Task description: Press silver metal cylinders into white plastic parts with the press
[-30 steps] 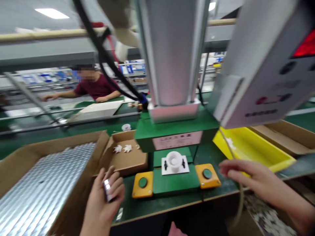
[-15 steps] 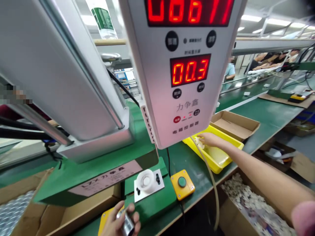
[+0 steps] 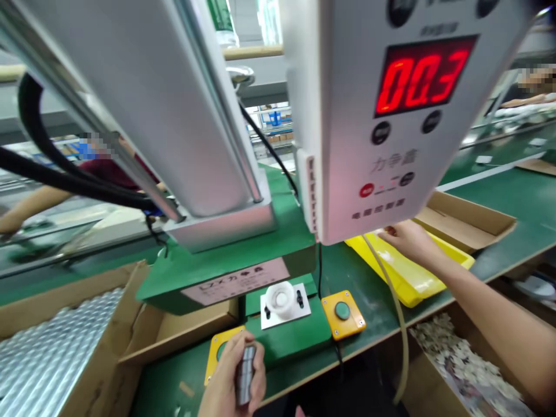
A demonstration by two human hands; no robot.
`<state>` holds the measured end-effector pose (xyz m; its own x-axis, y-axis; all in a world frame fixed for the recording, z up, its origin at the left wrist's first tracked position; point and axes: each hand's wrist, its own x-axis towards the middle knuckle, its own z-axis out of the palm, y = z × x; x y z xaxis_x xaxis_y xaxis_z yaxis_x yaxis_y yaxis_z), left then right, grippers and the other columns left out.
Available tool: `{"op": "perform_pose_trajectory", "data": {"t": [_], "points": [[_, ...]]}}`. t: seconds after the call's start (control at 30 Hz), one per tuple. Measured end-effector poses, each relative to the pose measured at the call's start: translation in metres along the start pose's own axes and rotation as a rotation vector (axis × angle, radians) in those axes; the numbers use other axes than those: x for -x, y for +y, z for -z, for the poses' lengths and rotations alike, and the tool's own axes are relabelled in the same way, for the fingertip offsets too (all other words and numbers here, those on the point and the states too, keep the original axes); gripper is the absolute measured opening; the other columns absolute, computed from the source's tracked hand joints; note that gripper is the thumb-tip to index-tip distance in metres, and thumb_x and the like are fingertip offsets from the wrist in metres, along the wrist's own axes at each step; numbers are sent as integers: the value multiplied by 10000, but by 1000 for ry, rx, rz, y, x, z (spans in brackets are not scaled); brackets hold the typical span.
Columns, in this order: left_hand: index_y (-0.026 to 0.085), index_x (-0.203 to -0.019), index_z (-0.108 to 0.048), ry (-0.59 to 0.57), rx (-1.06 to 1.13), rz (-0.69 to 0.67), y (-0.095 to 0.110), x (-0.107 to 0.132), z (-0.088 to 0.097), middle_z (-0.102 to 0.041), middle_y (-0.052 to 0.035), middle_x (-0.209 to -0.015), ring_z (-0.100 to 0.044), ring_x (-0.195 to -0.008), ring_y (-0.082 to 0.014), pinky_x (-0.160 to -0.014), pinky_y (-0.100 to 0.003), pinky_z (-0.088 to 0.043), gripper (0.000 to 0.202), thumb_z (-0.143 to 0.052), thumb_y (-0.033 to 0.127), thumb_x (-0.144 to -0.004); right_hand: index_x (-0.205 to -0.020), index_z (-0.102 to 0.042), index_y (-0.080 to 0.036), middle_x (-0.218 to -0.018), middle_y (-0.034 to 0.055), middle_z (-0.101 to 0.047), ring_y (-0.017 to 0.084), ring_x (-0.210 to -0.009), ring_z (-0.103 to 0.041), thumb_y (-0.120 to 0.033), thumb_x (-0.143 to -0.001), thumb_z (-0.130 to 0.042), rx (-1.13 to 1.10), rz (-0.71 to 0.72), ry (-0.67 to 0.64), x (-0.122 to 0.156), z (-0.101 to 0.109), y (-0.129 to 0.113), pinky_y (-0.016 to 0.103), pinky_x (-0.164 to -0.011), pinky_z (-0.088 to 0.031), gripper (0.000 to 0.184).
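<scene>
My left hand (image 3: 237,370) is closed around a short shiny metal tube (image 3: 245,375), in front of the green press base. Just beyond it, a round white plastic holder (image 3: 281,298) sits on a white plate (image 3: 286,317) fixed to the press. My right hand (image 3: 406,238) is over the far end of a yellow tray (image 3: 419,289), its fingers curled together. The controller's lower edge and blur obscure the fingertips, so what they pinch cannot be made out.
Yellow button boxes (image 3: 343,314) flank the press. A controller (image 3: 373,174) hangs above. Metal tubes (image 3: 56,353) fill a cardboard box at left; white pieces (image 3: 469,365) fill another at lower right. A hose (image 3: 397,313) hangs before the tray. Another person's arm (image 3: 39,202) is behind the press.
The view has swung left, shifting the scene rightward. My left hand has turned the tube more upright. My right hand has lifted slightly from the white pieces in the tray.
</scene>
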<state>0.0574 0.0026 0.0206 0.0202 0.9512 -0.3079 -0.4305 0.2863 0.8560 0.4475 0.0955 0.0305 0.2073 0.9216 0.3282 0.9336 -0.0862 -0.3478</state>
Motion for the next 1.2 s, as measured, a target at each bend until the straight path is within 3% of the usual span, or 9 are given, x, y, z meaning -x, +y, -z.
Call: {"op": "perform_pose_trajectory", "data": {"t": [0.07, 0.13, 0.27, 0.4, 0.6, 0.73, 0.83, 1.0, 1.2], "points": [[192, -847, -562, 3, -8, -17, -5, 0, -3, -509, 45, -600, -357, -377, -34, -360, -160, -229, 231, -653, 385, -758, -1029, -625, -188, -941, 74, -636, 202, -808, -604, -428, -854, -530, -92, 102, 164, 23, 15, -32, 315, -749, -475, 312], [181, -869, -588, -6, -22, -3, -8, -2, -3, -508, 43, -604, -348, -369, -30, -351, -164, -215, 280, -671, 414, -738, -1075, -592, -222, -984, 53, -626, 168, -804, -601, -382, -883, -512, -243, 317, 236, 47, 20, -73, 290, -752, -485, 262], [177, -1020, -612, -27, -17, 24, -11, -1, -3, -512, 39, -599, -330, -358, -27, -347, -170, -209, 401, -679, 439, -724, -1100, -562, -226, -1032, 42, -622, 158, -917, -579, -192, -902, -458, -364, 714, 140, 77, -8, -151, 285, -805, -489, 226], [178, -1086, -608, 2, -17, -22, -8, 11, -3, -521, 27, -636, -352, -388, -24, -363, -161, -227, 393, -653, 398, -762, -1135, -538, -194, -1065, 52, -610, 186, -956, -562, -61, -853, -432, -152, 927, 32, 74, -43, -191, 332, -808, -500, 329], [186, -1073, -571, 13, 37, -36, -14, 14, 12, -528, 32, -652, -344, -368, -16, -353, -160, -211, 338, -590, 407, -818, -1185, -514, -146, -1137, 85, -585, 214, -1042, -539, 3, -797, -418, 43, 1090, -10, 75, -48, -192, 373, -898, -492, 426], [199, -938, -512, -75, 101, -43, -24, 7, 15, -534, 49, -639, -317, -325, -11, -321, -165, -170, 239, -531, 424, -856, -1285, -457, -96, -1263, 116, -539, 243, -1138, -507, 18, -781, -344, 36, 1126, 94, 88, -56, -175, 412, -956, -474, 529], [195, -835, -467, -133, 136, -73, -29, 3, 12, -563, 38, -644, -328, -305, -12, -299, -165, -172, 237, -525, 423, -860, -1320, -443, -110, -1327, 104, -503, 259, -1217, -457, -44, -837, -354, 9, 1140, 167, 95, -72, -162, 439, -972, -462, 496], [193, -855, -476, -192, 221, -84, -26, -1, 0, -566, 27, -632, -353, -305, -22, -294, -160, -183, 238, -522, 427, -861, -1364, -408, -182, -1304, 79, -528, 236, -1207, -476, -186, -890, -467, -97, 1056, 202, 101, -95, -158, 414, -1002, -436, 478], [182, -944, -511, -243, 409, -10, -2, -14, -29, -548, 14, -691, -369, -363, -24, -325, -153, -209, 250, -503, 420, -871, -1344, -421, -244, -1325, 112, -461, 280, -1208, -460, -191, -852, -559, -341, 831, 311, 112, -90, -145, 443, -938, -460, 514]]}}
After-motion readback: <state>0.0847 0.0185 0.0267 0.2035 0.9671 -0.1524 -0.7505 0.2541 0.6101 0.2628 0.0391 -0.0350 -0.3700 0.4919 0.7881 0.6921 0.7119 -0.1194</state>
